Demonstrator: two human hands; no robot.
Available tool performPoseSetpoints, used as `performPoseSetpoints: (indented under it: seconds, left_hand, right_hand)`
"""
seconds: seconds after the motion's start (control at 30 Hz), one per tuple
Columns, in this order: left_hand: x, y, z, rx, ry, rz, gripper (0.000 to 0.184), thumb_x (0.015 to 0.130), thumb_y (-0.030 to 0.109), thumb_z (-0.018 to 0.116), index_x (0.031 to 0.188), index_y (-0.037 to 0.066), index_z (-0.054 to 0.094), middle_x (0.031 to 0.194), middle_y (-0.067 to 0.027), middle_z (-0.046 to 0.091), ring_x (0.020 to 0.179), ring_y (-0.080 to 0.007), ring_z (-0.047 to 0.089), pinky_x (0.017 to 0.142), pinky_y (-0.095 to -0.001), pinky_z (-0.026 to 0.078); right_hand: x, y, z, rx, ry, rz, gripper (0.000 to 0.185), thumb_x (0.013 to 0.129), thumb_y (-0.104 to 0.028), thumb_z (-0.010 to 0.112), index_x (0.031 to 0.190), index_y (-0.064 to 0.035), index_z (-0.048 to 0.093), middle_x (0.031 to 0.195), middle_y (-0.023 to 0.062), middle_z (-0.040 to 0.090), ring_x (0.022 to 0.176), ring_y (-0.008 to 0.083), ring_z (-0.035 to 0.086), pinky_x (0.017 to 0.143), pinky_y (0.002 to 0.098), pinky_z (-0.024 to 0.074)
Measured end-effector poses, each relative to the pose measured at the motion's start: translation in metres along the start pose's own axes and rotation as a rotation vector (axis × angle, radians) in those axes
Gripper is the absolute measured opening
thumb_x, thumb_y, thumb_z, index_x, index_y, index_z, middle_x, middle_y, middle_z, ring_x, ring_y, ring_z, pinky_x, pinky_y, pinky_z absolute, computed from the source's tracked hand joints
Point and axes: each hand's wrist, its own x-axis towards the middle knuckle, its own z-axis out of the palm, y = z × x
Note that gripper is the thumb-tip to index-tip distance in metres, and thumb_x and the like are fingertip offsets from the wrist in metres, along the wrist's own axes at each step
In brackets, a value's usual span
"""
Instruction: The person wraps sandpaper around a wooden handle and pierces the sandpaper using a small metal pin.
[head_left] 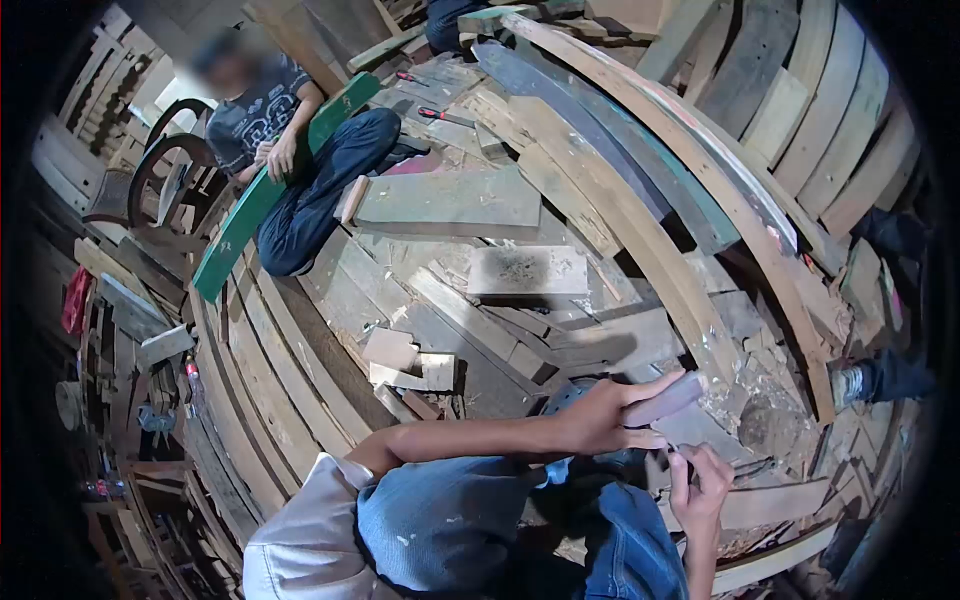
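My left hand [597,418] reaches across above my knees, its thumb and fingers closed around a small greyish block [665,401]. Just below it, my right hand [704,480] has its fingertips pinched together close to my left fingertips. A small dark piece seems to sit between those fingers, too small to name. Under the hands lie wood shavings and a loose board [770,505]. In front of me a flat pale wooden block [528,271] with a dark smudge rests on the plank floor.
A seated person [285,150] at upper left holds a long green board [240,235]. A red-handled tool [445,118] lies farther off. Long curved timbers [640,220] run along the right. Small wood offcuts [412,362] lie nearer, and planks [270,360] are on the left.
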Motion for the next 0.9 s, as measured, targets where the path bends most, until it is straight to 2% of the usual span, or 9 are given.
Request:
performPoseSetpoints:
  seconds: [0.07, 0.17, 0.2, 0.43, 0.57, 0.63, 0.7, 0.77, 0.9]
  left_hand:
    - [-0.004, 0.001, 0.002, -0.017, -0.093, -0.150, 0.093, 0.087, 0.027, 0.082, 0.161, 0.017, 0.027, 0.118, -0.0176, 0.072, 0.101, -0.0068, 0.055, 0.090, -0.0306, 0.049]
    - [-0.004, -0.011, 0.011, -0.010, -0.057, -0.052, 0.092, 0.087, 0.028, 0.082, 0.161, 0.019, 0.027, 0.114, -0.0157, 0.073, 0.099, -0.0062, 0.055, 0.088, -0.0311, 0.050]
    - [-0.003, -0.003, 0.006, -0.031, -0.080, -0.149, 0.090, 0.085, 0.032, 0.082, 0.158, 0.015, 0.032, 0.119, -0.0256, 0.067, 0.102, -0.0167, 0.069, 0.089, -0.0341, 0.052]
    - [-0.003, -0.006, 0.000, -0.033, -0.065, -0.245, 0.088, 0.087, 0.033, 0.081, 0.158, 0.018, 0.032, 0.114, -0.0282, 0.067, 0.092, -0.0093, 0.062, 0.083, -0.0339, 0.052]
    - [-0.004, -0.009, 0.001, -0.049, -0.063, -0.172, 0.081, 0.091, 0.018, 0.077, 0.158, 0.008, 0.032, 0.136, -0.0133, 0.063, 0.118, -0.0090, 0.049, 0.104, -0.0316, 0.042]
    - [-0.005, -0.007, -0.001, -0.106, -0.066, -0.228, 0.080, 0.091, 0.014, 0.077, 0.158, 0.008, 0.033, 0.132, -0.0088, 0.064, 0.107, -0.0098, 0.056, 0.092, -0.0296, 0.050]
    - [-0.005, 0.003, -0.002, -0.114, -0.029, -0.334, 0.080, 0.088, 0.024, 0.081, 0.155, 0.010, 0.039, 0.114, -0.0152, 0.072, 0.102, -0.0077, 0.056, 0.090, -0.0314, 0.051]
    - [-0.003, 0.008, -0.002, -0.185, -0.048, -0.418, 0.080, 0.087, 0.019, 0.081, 0.153, 0.002, 0.039, 0.134, -0.0098, 0.064, 0.112, -0.0078, 0.052, 0.096, -0.0286, 0.048]
    - [-0.003, -0.006, 0.003, -0.165, -0.047, -0.305, 0.081, 0.088, 0.013, 0.080, 0.155, 0.004, 0.037, 0.140, -0.0104, 0.059, 0.118, -0.0103, 0.051, 0.099, -0.0287, 0.047]
  right_hand:
    - [-0.001, -0.002, -0.001, 0.000, -0.047, 0.019, 0.006, 0.085, 0.000, 0.071, 0.090, 0.0017, 0.069, 0.072, 0.0153, 0.063, 0.057, 0.0306, 0.060, 0.053, 0.0389, 0.0462]
    - [0.002, -0.002, 0.000, 0.022, -0.088, 0.050, 0.007, 0.084, -0.001, 0.071, 0.089, 0.0024, 0.068, 0.072, 0.0154, 0.063, 0.058, 0.0307, 0.061, 0.053, 0.0390, 0.0467]
    - [0.002, 0.001, -0.001, 0.019, -0.057, 0.040, 0.007, 0.084, -0.001, 0.072, 0.089, 0.0024, 0.068, 0.072, 0.0151, 0.063, 0.058, 0.0307, 0.061, 0.053, 0.0389, 0.0466]
    - [0.000, 0.008, 0.003, -0.001, -0.102, -0.055, 0.007, 0.083, -0.006, 0.075, 0.086, -0.0017, 0.070, 0.073, 0.0111, 0.065, 0.057, 0.0281, 0.061, 0.052, 0.0389, 0.0482]
    - [0.003, 0.005, 0.003, -0.024, -0.050, -0.049, 0.009, 0.081, -0.006, 0.077, 0.086, -0.0020, 0.071, 0.073, 0.0113, 0.065, 0.058, 0.0282, 0.063, 0.053, 0.0380, 0.0495]
    - [0.003, 0.003, 0.001, -0.040, -0.075, -0.037, 0.010, 0.080, -0.008, 0.078, 0.086, -0.0028, 0.072, 0.073, 0.0107, 0.064, 0.057, 0.0273, 0.062, 0.053, 0.0375, 0.0494]
    - [0.003, 0.006, 0.002, -0.041, -0.055, -0.072, 0.010, 0.081, -0.008, 0.078, 0.086, -0.0031, 0.072, 0.072, 0.0095, 0.064, 0.057, 0.0262, 0.062, 0.052, 0.0368, 0.0492]
    - [0.003, 0.002, -0.001, -0.076, -0.080, -0.020, 0.008, 0.084, -0.008, 0.077, 0.088, -0.0031, 0.072, 0.072, 0.0091, 0.064, 0.057, 0.0267, 0.062, 0.052, 0.0366, 0.0489]
    - [0.005, 0.006, 0.001, -0.045, 0.041, 0.027, 0.008, 0.089, -0.009, 0.072, 0.088, -0.0025, 0.069, 0.073, 0.0120, 0.065, 0.060, 0.0301, 0.065, 0.053, 0.0396, 0.0516]
